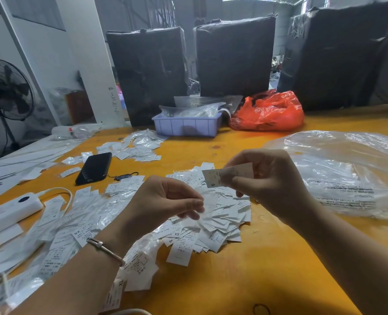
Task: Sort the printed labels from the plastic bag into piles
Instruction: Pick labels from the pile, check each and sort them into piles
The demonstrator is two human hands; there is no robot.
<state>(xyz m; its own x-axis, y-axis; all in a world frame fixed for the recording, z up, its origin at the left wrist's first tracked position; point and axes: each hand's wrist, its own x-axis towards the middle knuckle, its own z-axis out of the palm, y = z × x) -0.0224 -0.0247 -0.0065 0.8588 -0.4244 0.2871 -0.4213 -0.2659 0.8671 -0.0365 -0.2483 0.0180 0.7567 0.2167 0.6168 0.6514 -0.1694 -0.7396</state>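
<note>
Plywood tabletop (pixel 245 280), glossy orange, is lying under everything. Crinkled clear plastic bag (pixel 347 173) is sagging on my right. Glossy rectangular printed labels (pixel 213 219) are heaping in a pile centrally. My right hand (pixel 268 180) is pinching one label (pixel 213 176); my left hand (pixel 163 205) is curling loosely, thumb and fingertips together, seemingly holding nothing.
</note>
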